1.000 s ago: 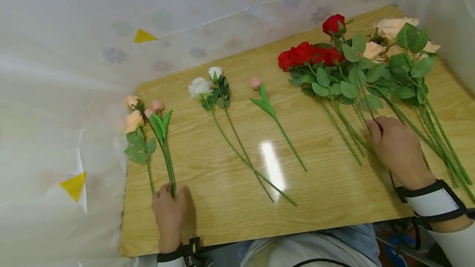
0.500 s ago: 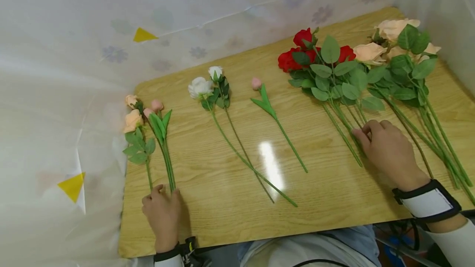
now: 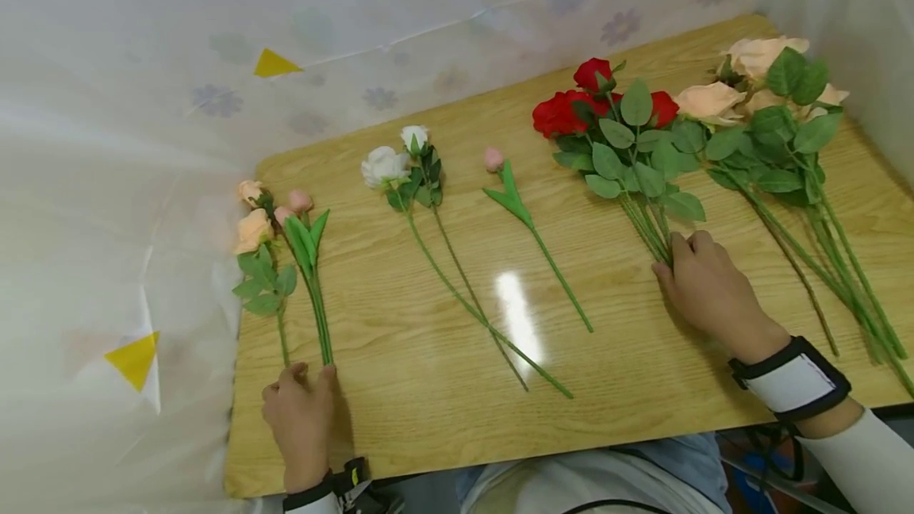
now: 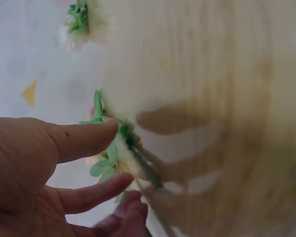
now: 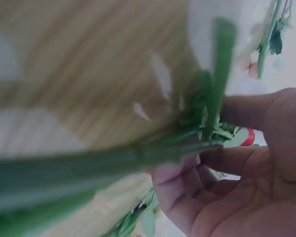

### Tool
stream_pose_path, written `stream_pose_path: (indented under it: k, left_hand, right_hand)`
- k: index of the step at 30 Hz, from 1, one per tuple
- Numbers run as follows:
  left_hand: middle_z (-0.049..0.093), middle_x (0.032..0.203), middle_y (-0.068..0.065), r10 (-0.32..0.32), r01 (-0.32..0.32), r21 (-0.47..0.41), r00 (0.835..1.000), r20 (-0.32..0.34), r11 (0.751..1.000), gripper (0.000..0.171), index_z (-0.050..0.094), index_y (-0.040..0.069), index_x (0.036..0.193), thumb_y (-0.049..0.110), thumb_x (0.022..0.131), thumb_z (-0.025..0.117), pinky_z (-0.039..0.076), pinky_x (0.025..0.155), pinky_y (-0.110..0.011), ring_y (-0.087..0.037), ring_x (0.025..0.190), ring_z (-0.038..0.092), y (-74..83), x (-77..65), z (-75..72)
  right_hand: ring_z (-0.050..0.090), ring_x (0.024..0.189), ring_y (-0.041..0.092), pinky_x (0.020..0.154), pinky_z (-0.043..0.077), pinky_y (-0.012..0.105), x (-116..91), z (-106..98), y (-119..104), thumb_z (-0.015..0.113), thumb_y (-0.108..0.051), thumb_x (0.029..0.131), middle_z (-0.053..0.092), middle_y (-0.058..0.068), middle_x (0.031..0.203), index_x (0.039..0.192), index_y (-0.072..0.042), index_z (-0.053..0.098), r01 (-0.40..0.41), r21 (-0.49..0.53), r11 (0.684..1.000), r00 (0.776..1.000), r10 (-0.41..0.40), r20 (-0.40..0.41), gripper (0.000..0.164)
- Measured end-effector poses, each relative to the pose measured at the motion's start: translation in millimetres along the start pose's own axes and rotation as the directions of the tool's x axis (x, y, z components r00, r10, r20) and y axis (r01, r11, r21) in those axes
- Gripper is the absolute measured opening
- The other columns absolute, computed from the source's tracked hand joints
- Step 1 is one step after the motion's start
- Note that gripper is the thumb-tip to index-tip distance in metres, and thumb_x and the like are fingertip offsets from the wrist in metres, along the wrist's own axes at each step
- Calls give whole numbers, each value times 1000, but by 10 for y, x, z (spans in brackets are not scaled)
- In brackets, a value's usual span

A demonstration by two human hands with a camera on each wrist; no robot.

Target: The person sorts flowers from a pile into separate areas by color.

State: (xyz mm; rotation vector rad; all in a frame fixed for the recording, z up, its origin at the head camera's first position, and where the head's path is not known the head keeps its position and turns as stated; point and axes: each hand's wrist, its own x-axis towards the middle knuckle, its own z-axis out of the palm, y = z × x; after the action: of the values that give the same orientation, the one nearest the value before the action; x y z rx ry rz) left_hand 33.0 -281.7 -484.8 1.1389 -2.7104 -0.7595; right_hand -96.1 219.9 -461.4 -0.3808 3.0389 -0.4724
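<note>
In the head view, my right hand [image 3: 703,284] gathers the green stems of the red roses [image 3: 564,113], whose leaves fan out beyond my fingers. The right wrist view shows those stems [image 5: 88,165] running across to my curled fingers. At the table's left side, my left hand [image 3: 296,415] lies at the lower ends of the pink tulips [image 3: 309,248] and the peach roses [image 3: 254,231]. Its thumb and fingers [image 4: 96,195] stand apart in the left wrist view, with stems beyond them.
Two white roses [image 3: 385,167] with crossed stems and a single pink tulip [image 3: 517,209] lie mid-table. Several larger peach roses [image 3: 764,59] lie at the right, beside the red ones. A patterned white sheet [image 3: 428,22] borders the wooden table [image 3: 428,411].
My right hand has moved left, drawing the red rose stems into a tighter bunch; the upper red rose has shifted left. My left hand has slid slightly left and down, off the tulip stem ends.
</note>
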Motion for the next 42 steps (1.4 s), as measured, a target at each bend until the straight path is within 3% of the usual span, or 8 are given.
stream_pose_path:
  k: [8, 16, 25, 30, 34, 37, 39, 42]
  left_hand:
    - [63, 86, -15, 43, -41, -34, 997, 66, 999, 23, 64, -2, 105, 19, 95, 63, 42, 61, -38, -28, 74, 58, 55, 11, 51]
    - [64, 89, -17, 29, -29, -4, 979, 202, 1000, 24, 64, -3, 103, 20, 98, 60, 47, 61, -38, -29, 76, 61, 47, -20, -45]
    - [60, 92, -17, 30, -12, -81, 972, 231, 997, 26, 62, -5, 107, 19, 100, 56, 44, 64, -33, -28, 79, 56, 123, -70, -99]
    - [59, 91, -18, 62, -41, -116, 981, 186, 992, 24, 61, -6, 108, 15, 101, 54, 43, 62, -32, -28, 77, 55, 163, -85, -111]
    - [60, 95, -20, 90, -70, -144, 987, 131, 987, 24, 60, -7, 110, 14, 102, 52, 45, 65, -36, -30, 81, 57, 185, -119, -143]
    - [61, 97, -21, 109, -93, -189, 991, 73, 977, 25, 59, -6, 112, 15, 103, 50, 46, 65, -35, -31, 82, 58, 203, -156, -178]
    - [62, 95, -19, 127, -116, -228, 991, 32, 967, 24, 58, -6, 112, 15, 103, 48, 48, 64, -31, -27, 80, 60, 217, -184, -198]
    - [63, 90, -16, 190, -184, -370, 982, -19, 911, 18, 53, -6, 110, 10, 103, 46, 54, 62, -28, -21, 75, 64, 269, -240, -223]
  right_hand:
    - [46, 58, 30, 46, 39, 40, 76, 89, -171, 63, 0, 91, 46, 28, 84, 118, 28, 47, 145, -54, 988, 984, -150, -94, 42]
    - [48, 59, 29, 48, 41, 40, 172, 136, -269, 63, 0, 91, 47, 27, 83, 117, 26, 49, 185, -33, 982, 978, -187, -90, 39]
    - [50, 67, 35, 52, 42, 43, 118, -59, -199, 61, -20, 97, 49, 33, 90, 125, 24, 44, 66, 40, 997, 996, -68, 55, 55]
    - [41, 64, 26, 50, 31, 33, 53, -172, -53, 52, -30, 102, 47, 19, 78, 98, 8, 56, 13, 90, 996, 995, -22, 99, 38]
    - [49, 78, 40, 57, 40, 45, 17, -244, 26, 50, -35, 103, 53, 27, 82, 118, 18, 54, -24, 105, 994, 994, 13, 108, 55]
    - [46, 92, 53, 67, 40, 58, -10, -307, 19, 53, -32, 101, 53, 38, 97, 133, 26, 36, -60, 100, 993, 998, 56, 39, 69]
    - [42, 95, 57, 74, 36, 63, -21, -344, -29, 57, -26, 100, 48, 42, 107, 133, 24, 37, -66, 102, 993, 996, 72, -59, 64]
    - [41, 96, 57, 81, 30, 66, -16, -385, -184, 65, -14, 93, 47, 40, 106, 130, 20, 46, 21, 143, 989, 964, 18, -264, 53]
